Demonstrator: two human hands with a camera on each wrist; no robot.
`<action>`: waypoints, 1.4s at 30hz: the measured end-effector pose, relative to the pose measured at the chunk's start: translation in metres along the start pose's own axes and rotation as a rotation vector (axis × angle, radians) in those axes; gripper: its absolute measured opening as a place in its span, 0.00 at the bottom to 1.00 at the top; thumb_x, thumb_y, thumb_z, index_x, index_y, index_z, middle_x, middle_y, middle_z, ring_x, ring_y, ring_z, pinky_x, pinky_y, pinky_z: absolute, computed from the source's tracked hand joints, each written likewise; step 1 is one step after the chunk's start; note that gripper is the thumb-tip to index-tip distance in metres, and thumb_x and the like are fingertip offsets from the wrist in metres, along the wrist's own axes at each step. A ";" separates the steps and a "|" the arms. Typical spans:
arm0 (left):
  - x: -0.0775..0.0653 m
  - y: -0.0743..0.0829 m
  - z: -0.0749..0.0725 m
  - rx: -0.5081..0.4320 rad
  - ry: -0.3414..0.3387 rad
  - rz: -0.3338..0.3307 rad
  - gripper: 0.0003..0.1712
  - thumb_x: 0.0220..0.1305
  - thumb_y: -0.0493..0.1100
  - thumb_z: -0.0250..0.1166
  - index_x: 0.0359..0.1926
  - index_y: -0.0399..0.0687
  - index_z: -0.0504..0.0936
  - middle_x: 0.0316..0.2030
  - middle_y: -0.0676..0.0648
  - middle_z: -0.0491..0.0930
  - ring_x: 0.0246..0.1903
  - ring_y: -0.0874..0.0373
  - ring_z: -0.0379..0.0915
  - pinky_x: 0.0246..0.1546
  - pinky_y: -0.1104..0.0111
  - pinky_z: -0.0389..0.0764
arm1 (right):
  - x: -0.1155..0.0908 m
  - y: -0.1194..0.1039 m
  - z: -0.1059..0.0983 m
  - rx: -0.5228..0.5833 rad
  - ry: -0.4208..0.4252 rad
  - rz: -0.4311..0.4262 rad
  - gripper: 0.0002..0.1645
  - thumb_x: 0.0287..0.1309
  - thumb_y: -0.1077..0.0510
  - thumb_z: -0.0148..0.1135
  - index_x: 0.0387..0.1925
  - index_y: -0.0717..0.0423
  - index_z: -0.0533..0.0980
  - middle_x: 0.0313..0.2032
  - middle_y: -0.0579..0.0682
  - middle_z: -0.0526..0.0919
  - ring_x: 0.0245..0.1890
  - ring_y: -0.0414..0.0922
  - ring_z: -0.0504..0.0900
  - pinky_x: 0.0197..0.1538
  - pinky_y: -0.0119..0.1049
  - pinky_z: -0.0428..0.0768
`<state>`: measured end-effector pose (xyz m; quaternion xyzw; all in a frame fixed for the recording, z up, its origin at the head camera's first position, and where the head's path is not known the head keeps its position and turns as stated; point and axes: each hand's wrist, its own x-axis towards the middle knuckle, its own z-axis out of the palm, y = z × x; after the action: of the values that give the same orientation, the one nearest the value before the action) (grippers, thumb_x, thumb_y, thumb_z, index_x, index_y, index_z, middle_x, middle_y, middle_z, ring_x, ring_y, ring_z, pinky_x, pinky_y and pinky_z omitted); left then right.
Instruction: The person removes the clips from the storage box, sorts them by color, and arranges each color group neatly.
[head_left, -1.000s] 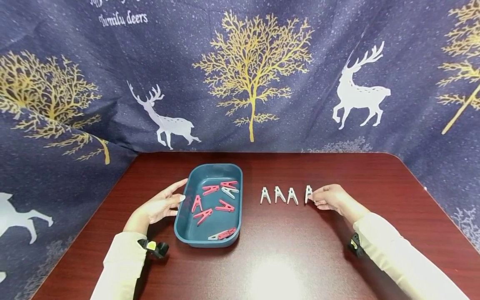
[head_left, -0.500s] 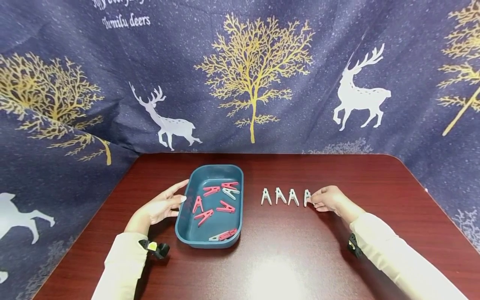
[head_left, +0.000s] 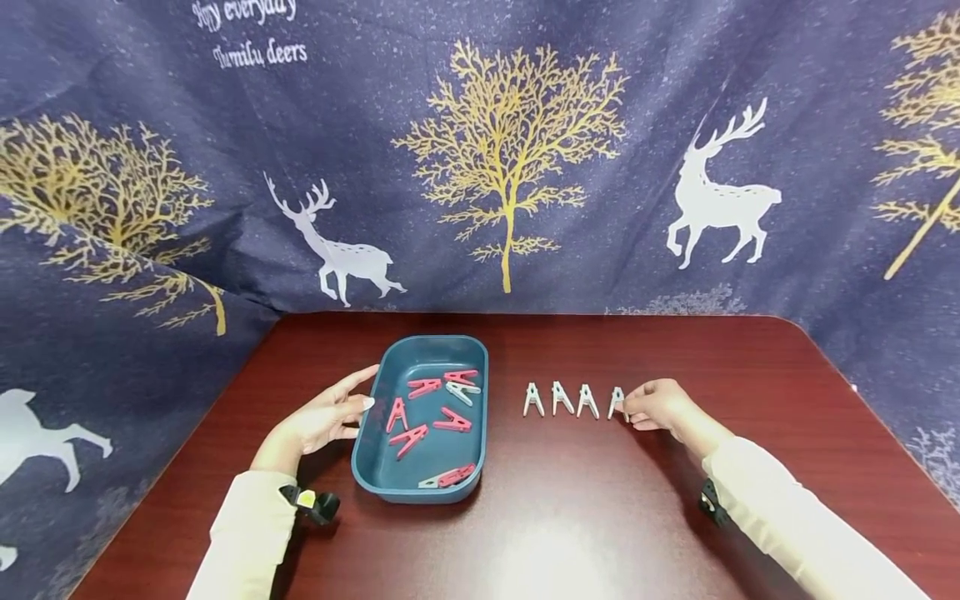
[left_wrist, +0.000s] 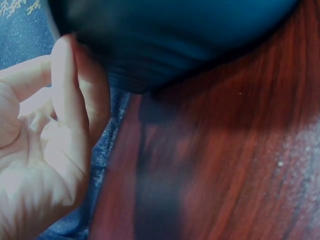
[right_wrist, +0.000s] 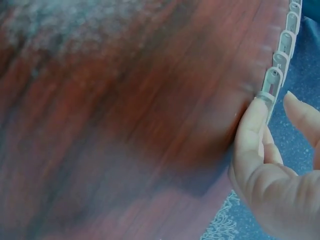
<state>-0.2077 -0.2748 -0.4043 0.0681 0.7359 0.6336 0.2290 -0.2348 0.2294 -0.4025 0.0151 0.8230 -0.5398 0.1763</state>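
My left hand (head_left: 322, 419) rests against the left side of a blue plastic bin (head_left: 486, 417), its fingertips right at the rim. In the left wrist view, the thumb (left_wrist: 67, 85) meets the bin's outer wall. Inside lie several red clothespins (head_left: 407, 437) and a white clothespin (head_left: 459, 390). My right hand (head_left: 660, 406) touches the rightmost white clothespin (head_left: 616, 400) of a row standing on the table. In the right wrist view, one fingertip rests on that clothespin (right_wrist: 272, 82), while another finger (right_wrist: 302, 112) stands apart from it.
Other white clothespins (head_left: 587, 402) stand in the row between bin and right hand, legs spread toward me. A pale clothespin (head_left: 431, 482) lies at the bin's near end beside red ones. The dark red wooden table (head_left: 570, 483) ends at a printed blue cloth (head_left: 450, 208).
The rightmost white clothespin has shifted slightly toward me and turned, so both its legs now show in line with the row. The left hand and bin stay put; the head view tilts up slightly.
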 end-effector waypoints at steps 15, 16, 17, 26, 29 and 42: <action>0.000 -0.002 0.003 -0.001 0.025 0.014 0.40 0.70 0.39 0.53 0.75 0.54 0.42 0.47 0.48 0.82 0.46 0.54 0.80 0.46 0.60 0.80 | -0.008 -0.032 0.010 -0.006 0.080 -0.115 0.15 0.59 0.65 0.55 0.41 0.78 0.74 0.38 0.58 0.86 0.24 0.35 0.80 0.35 0.33 0.83; 0.000 -0.002 0.003 0.000 0.024 0.016 0.40 0.70 0.39 0.53 0.75 0.53 0.42 0.47 0.49 0.82 0.45 0.54 0.80 0.46 0.60 0.80 | -0.009 -0.036 0.011 -0.001 0.078 -0.123 0.15 0.59 0.65 0.55 0.41 0.77 0.74 0.38 0.57 0.87 0.24 0.35 0.80 0.35 0.33 0.83; 0.000 -0.002 0.003 -0.002 0.021 0.018 0.40 0.70 0.39 0.53 0.75 0.53 0.42 0.46 0.49 0.82 0.45 0.54 0.80 0.46 0.60 0.80 | -0.009 -0.039 0.013 0.003 0.077 -0.129 0.15 0.59 0.65 0.55 0.41 0.77 0.74 0.38 0.57 0.86 0.24 0.35 0.80 0.35 0.33 0.83; -0.002 0.000 0.003 0.001 0.037 0.015 0.40 0.69 0.39 0.55 0.75 0.53 0.44 0.42 0.52 0.84 0.41 0.55 0.81 0.43 0.61 0.81 | -0.015 -0.074 0.036 0.013 0.034 -0.183 0.15 0.60 0.65 0.54 0.42 0.78 0.74 0.43 0.64 0.84 0.25 0.34 0.81 0.38 0.36 0.83; -0.003 0.002 0.003 0.009 0.041 0.019 0.41 0.69 0.39 0.55 0.75 0.52 0.43 0.41 0.52 0.83 0.39 0.56 0.81 0.42 0.62 0.81 | -0.014 -0.084 0.046 -0.019 0.050 -0.213 0.15 0.58 0.65 0.57 0.41 0.77 0.75 0.38 0.63 0.85 0.24 0.34 0.80 0.37 0.34 0.83; 0.002 -0.003 0.003 -0.017 0.054 0.005 0.40 0.69 0.39 0.56 0.74 0.55 0.46 0.44 0.49 0.82 0.43 0.53 0.81 0.44 0.60 0.81 | -0.007 -0.120 0.088 -0.211 0.090 -0.319 0.14 0.52 0.59 0.66 0.37 0.67 0.79 0.28 0.54 0.85 0.20 0.34 0.79 0.28 0.29 0.77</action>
<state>-0.2072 -0.2717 -0.4077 0.0508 0.7362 0.6420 0.2079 -0.2304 0.1022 -0.3254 -0.1098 0.8740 -0.4705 0.0520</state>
